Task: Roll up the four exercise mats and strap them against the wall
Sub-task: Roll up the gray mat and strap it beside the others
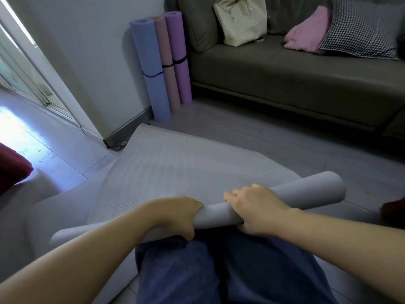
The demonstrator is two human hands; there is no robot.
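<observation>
A grey mat [166, 165] lies on the floor, its near end wound into a thin roll [317, 189] that runs across my lap. My left hand [177, 216] grips the roll left of centre, fingers curled over its top. My right hand [256, 205] clasps the roll just to the right of it. The flat part of the mat stretches away toward the wall corner. Three rolled mats stand upright against the wall: a blue one [151, 69], a pink one [168, 62] and a purple one [179, 58], each with a black strap around its middle.
A dark sofa [285, 73] fills the right back, with a cream bag [241, 20], a pink cloth [306, 38] and a checked cushion [361, 29] on it. A sliding door [28, 84] is on the left. A dark red object [11, 167] sits at the left edge.
</observation>
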